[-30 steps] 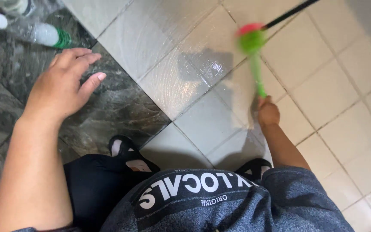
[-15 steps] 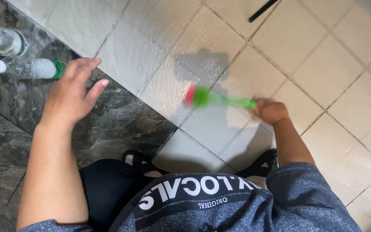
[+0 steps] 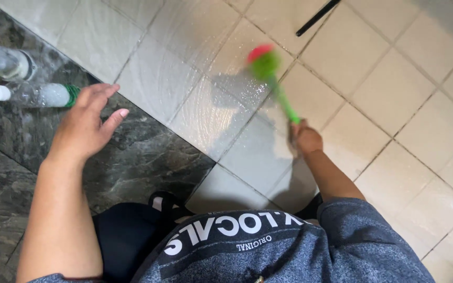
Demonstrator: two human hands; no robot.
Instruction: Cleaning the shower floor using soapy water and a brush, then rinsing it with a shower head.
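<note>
The person is standing over a floor of pale square tiles (image 3: 394,84) and bending down toward it. The right hand (image 3: 304,139) is wrapped tight around the lower end of a green-handled scrub brush (image 3: 279,94); the brush head, green with a red top, is blurred with motion and is pressing on a wet tile up ahead of the hand. The left hand (image 3: 87,126) is hanging open, fingers spread and holding nothing, over the dark stone slab (image 3: 148,157), just beside a clear plastic bottle (image 3: 32,94) with a white cap and a green band, which is lying on its side; a second bottle (image 3: 1,60) is lying near it at the edge of view. Progress, as a judgement: the tiles around the brush are glistening with swirled wet marks, so that patch appears scrubbed; the tiles toward the right are looking dull and drier, so most of that side seems left. A thin black rod (image 3: 318,17) is lying on the tiles beyond the brush.
</note>
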